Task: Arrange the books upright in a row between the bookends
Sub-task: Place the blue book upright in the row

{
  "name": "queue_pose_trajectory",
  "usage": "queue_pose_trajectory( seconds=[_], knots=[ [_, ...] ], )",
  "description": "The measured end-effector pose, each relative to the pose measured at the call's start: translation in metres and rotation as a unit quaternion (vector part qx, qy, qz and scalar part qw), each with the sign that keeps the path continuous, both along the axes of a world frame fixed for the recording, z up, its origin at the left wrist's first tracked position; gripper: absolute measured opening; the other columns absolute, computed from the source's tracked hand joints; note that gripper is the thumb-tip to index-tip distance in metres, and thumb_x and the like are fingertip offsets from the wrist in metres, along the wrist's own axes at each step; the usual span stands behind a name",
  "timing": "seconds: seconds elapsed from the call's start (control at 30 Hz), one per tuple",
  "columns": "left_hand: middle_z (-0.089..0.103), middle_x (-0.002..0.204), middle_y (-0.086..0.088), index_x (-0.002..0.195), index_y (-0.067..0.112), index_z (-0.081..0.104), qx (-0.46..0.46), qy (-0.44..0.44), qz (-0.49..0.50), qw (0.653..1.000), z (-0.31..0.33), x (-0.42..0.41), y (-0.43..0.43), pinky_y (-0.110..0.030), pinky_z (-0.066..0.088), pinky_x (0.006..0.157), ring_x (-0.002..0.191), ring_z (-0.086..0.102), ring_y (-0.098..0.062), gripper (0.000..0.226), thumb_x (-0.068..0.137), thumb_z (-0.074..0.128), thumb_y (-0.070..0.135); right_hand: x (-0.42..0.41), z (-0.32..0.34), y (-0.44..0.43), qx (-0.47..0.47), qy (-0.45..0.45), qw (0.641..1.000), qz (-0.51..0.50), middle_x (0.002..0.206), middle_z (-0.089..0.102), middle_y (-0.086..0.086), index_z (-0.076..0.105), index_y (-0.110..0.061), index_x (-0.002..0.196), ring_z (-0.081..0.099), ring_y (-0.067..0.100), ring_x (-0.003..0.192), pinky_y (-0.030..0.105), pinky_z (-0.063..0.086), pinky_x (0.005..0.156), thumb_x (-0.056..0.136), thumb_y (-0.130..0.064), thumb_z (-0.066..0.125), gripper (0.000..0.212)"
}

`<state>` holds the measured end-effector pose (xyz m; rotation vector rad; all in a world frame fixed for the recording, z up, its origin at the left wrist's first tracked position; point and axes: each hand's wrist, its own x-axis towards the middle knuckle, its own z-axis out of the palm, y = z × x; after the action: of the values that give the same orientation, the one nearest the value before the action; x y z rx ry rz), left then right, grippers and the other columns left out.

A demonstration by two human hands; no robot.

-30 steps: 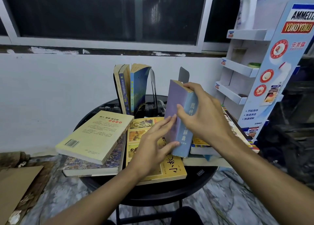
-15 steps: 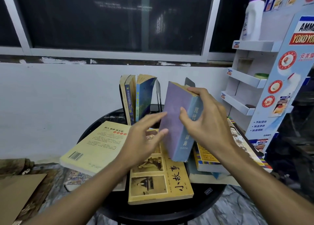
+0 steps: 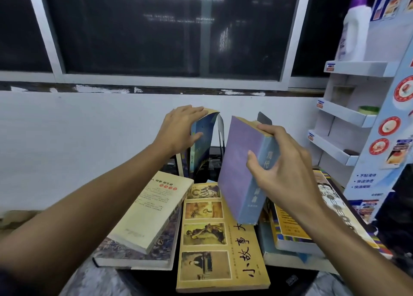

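My right hand (image 3: 279,163) grips a thick purple-blue book (image 3: 239,168) by its spine, holding it upright and tilted above the table. My left hand (image 3: 181,128) rests on the tops of the upright books (image 3: 201,143) at the back, fingers curled over a blue cover. A thin black bookend (image 3: 221,130) stands just right of those books, and a second dark bookend (image 3: 264,118) peeks out behind the held book. Flat on the round black table (image 3: 290,280) lie a cream book (image 3: 152,208) on a patterned one (image 3: 134,253), a yellow picture-cover book (image 3: 214,239), and a stack at the right (image 3: 297,231).
A white wall and dark window are close behind the table. A cardboard display shelf (image 3: 357,116) with a white bottle (image 3: 355,29) stands at the right, near the table's edge. Marble-patterned floor shows below.
My left hand left the purple-blue book and moved up and back onto the upright books. My right hand lifted the book slightly, now holding it alone.
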<state>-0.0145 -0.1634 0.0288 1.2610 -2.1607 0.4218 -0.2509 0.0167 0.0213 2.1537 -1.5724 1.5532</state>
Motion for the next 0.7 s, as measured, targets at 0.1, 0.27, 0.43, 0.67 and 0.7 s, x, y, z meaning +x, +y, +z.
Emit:
queue_pose_trajectory(
  seconds=[0.1, 0.27, 0.43, 0.67, 0.7],
  knots=[
    [0.04, 0.158, 0.011, 0.151, 0.035, 0.041, 0.032, -0.037, 0.035, 0.998, 0.003, 0.0, -0.009, -0.057, 0.015, 0.122, 0.149, 0.027, -0.02, 0.067, 0.091, 0.068, 0.045, -0.001, -0.001, -0.004, -0.001, 0.003, 1.0, 0.0, 0.12, 0.062, -0.009, 0.05, -0.034, 0.132, 0.058, 0.004, 0.095, 0.011, 0.041, 0.076, 0.09, -0.031, 0.07, 0.047],
    [0.058, 0.141, 0.001, 0.145, 0.032, 0.05, 0.088, -0.015, 0.036, 0.995, 0.005, 0.01, -0.013, -0.064, 0.002, 0.119, 0.149, 0.028, -0.023, 0.056, 0.092, 0.07, 0.03, -0.001, -0.002, -0.012, -0.004, 0.007, 1.0, -0.001, 0.125, 0.061, -0.01, 0.049, -0.035, 0.132, 0.059, 0.004, 0.097, 0.014, 0.044, 0.077, 0.09, -0.032, 0.07, 0.047],
    [0.062, 0.131, -0.003, 0.138, 0.024, 0.057, 0.093, 0.056, 0.01, 0.994, 0.001, 0.025, -0.017, -0.062, 0.021, 0.117, 0.132, 0.047, -0.029, 0.05, 0.092, 0.07, 0.012, 0.006, 0.001, -0.024, -0.009, 0.001, 1.0, 0.008, 0.123, 0.062, -0.007, 0.05, -0.032, 0.132, 0.061, 0.01, 0.097, 0.027, 0.052, 0.079, 0.089, -0.032, 0.07, 0.047],
    [0.064, 0.126, -0.006, 0.135, 0.017, 0.062, 0.095, 0.105, -0.009, 0.99, 0.0, 0.034, -0.013, -0.039, 0.048, 0.099, 0.118, 0.056, -0.025, 0.048, 0.089, 0.074, 0.01, 0.028, 0.005, -0.05, -0.009, 0.008, 1.0, 0.027, 0.123, 0.06, -0.006, 0.047, -0.034, 0.133, 0.059, 0.016, 0.102, 0.04, 0.055, 0.084, 0.09, -0.033, 0.069, 0.047],
    [0.064, 0.126, -0.007, 0.135, 0.016, 0.062, 0.096, 0.117, -0.014, 0.988, 0.0, 0.034, -0.012, -0.036, 0.049, 0.095, 0.117, 0.058, -0.024, 0.048, 0.089, 0.074, 0.009, 0.032, 0.006, -0.056, -0.012, 0.007, 1.0, 0.028, 0.123, 0.06, -0.005, 0.047, -0.034, 0.133, 0.059, 0.015, 0.102, 0.038, 0.054, 0.085, 0.091, -0.033, 0.068, 0.047]
  ],
)
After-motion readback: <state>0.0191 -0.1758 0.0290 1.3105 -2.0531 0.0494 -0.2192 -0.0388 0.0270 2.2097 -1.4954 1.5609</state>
